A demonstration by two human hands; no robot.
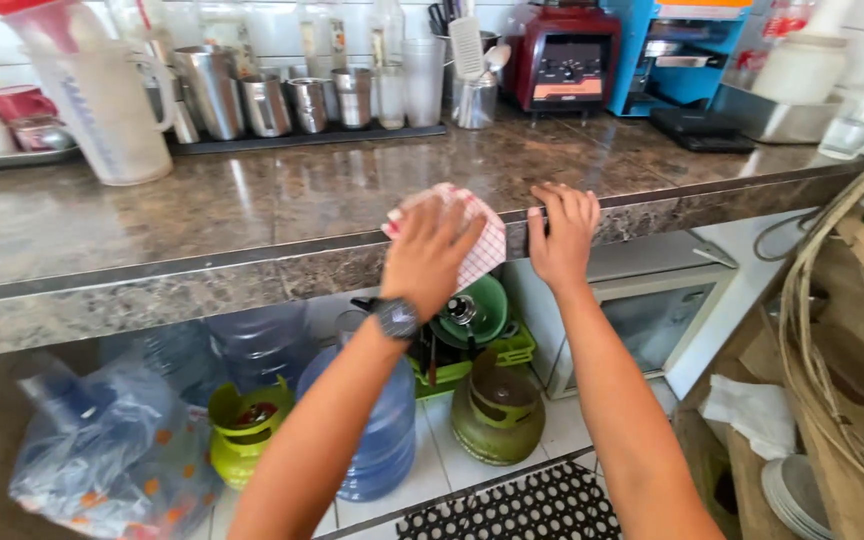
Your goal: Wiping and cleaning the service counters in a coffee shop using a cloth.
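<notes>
My left hand (428, 252) presses a red-and-white checked cloth (485, 240) against the front edge of a brown marbled stone counter (252, 210). A dark wristwatch sits on that wrist. My right hand (563, 232) grips the counter's edge just to the right of the cloth, fingers curled over the top. Most of the cloth is hidden under my left hand.
Steel cups (267, 103) stand on a dark tray at the back, beside a large plastic measuring jug (104, 105), a red appliance (564, 58) and a blue one (674, 50). Below are water jugs (382, 440), green gas cylinders (498, 408) and a microwave (657, 315).
</notes>
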